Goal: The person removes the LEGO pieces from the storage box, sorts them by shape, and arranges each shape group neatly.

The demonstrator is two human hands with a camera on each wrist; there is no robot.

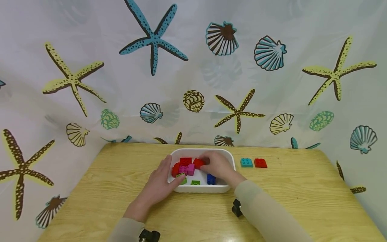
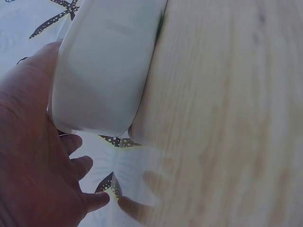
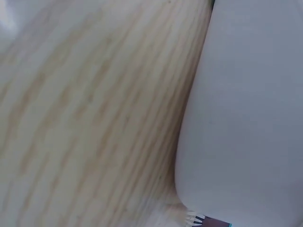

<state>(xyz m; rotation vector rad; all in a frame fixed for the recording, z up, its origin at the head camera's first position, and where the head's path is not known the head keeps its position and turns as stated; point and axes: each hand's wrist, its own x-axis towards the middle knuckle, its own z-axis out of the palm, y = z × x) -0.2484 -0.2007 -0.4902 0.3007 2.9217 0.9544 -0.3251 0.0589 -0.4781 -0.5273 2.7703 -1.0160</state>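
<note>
A white plastic bin stands on the wooden table, holding several toy building bricks. My left hand grips its left end, thumb over the front rim and fingers along the outside; the left wrist view shows that hand beside the bin wall. Inside the bin, my right hand pinches a red brick, its fingertips partly hidden. Around it lie another red brick, pink bricks, green bricks and a blue brick. Only the bin's outer wall shows large in the right wrist view.
To the right of the bin, a turquoise brick and a red brick with a sloped side lie side by side on the table. A curtain printed with starfish and shells hangs behind and around the table.
</note>
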